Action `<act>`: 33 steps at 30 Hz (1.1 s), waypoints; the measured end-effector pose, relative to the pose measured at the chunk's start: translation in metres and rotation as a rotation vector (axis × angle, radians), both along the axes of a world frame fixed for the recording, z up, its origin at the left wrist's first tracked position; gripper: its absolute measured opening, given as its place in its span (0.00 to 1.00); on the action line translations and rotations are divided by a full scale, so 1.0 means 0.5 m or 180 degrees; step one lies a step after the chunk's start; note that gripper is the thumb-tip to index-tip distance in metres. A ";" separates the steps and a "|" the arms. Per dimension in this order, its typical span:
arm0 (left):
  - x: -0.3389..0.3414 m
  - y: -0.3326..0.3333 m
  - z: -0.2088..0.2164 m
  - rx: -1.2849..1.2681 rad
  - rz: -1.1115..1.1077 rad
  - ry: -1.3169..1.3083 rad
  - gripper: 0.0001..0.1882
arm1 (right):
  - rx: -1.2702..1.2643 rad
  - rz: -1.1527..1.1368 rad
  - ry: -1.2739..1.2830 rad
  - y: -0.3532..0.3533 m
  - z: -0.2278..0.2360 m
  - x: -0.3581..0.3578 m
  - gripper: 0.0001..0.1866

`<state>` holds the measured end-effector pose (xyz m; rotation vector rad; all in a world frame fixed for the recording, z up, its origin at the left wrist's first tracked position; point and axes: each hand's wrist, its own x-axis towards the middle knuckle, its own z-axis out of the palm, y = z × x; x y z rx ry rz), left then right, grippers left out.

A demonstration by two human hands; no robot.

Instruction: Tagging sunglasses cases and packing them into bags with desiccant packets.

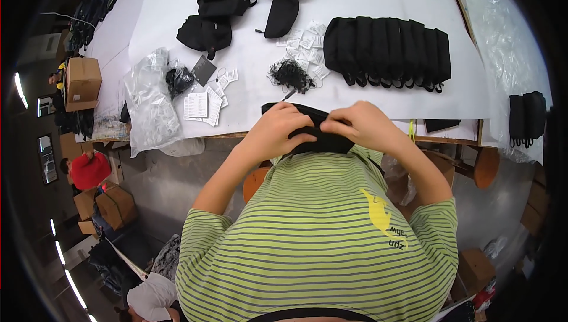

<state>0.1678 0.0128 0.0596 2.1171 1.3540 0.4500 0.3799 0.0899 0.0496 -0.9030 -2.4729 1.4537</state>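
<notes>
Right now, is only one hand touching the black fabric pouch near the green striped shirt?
No, the left hand and right hand are both on the black fabric pouch.

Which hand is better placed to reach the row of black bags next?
Probably the right hand: it is nearer the row, while the left hand is farther left. Both hold a bag.

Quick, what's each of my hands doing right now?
Left hand: closed, gripping the black fabric item.
Right hand: closed, fingers pinching the same item.
</notes>
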 end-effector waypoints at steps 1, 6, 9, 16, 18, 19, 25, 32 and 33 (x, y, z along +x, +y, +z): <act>-0.007 0.016 -0.005 -0.0813 -0.0092 -0.0002 0.11 | 0.0014 -0.0018 -0.0015 0.002 -0.003 0.009 0.13; -0.037 0.204 -0.168 -0.1538 0.1043 -0.2284 0.11 | -0.0064 -0.0133 0.0037 0.002 -0.023 0.035 0.14; -0.050 0.301 -0.339 0.1180 0.1765 -0.0287 0.15 | 0.0024 -0.0008 -0.0203 0.011 -0.006 0.028 0.15; -0.073 0.349 -0.371 0.0638 0.1853 -0.0088 0.09 | 0.0890 -0.0628 0.0281 0.014 -0.027 0.069 0.10; -0.061 0.346 -0.301 0.0658 0.2280 -0.1381 0.06 | 0.1299 -0.0639 0.0290 0.027 -0.033 0.075 0.10; -0.045 0.338 -0.246 0.0783 0.2072 -0.1920 0.05 | 0.1720 -0.0656 0.0295 0.033 -0.036 0.075 0.09; 0.008 0.182 -0.025 0.0735 0.0714 -0.0856 0.08 | 0.2191 -0.0547 0.0344 0.069 0.004 0.040 0.07; -0.017 0.074 -0.139 -0.1529 0.1992 -0.5525 0.37 | 0.2109 -0.1107 0.1270 0.028 0.026 -0.026 0.09; 0.008 0.064 -0.126 -0.1979 0.1859 -0.5996 0.35 | 0.1951 -0.1342 0.1481 0.017 0.023 -0.035 0.09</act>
